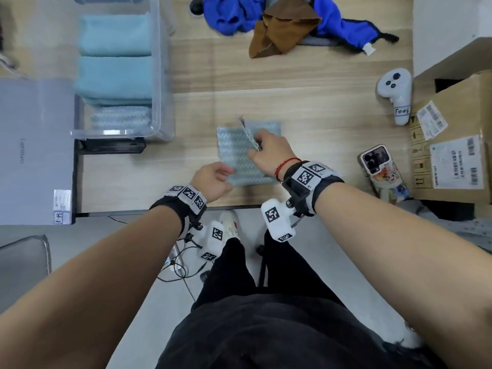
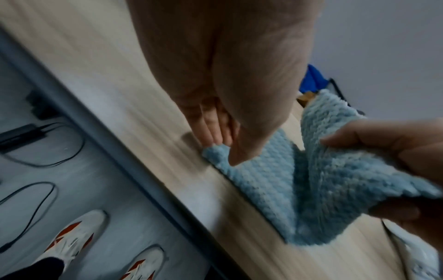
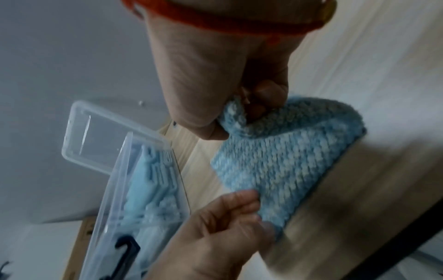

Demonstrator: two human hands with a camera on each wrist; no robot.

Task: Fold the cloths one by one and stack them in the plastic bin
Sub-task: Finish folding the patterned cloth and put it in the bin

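A light blue zigzag-knit cloth lies on the wooden table in front of me. My right hand pinches its edge and holds that part lifted above the rest, so the cloth bends into a fold. My left hand pinches the near left corner down at the table. The clear plastic bin stands to the left, holding folded light blue cloths side by side.
A heap of a blue cloth and a brown cloth lies at the far side. A white controller, a phone and a cardboard box stand on the right. A grey laptop sits left of the bin.
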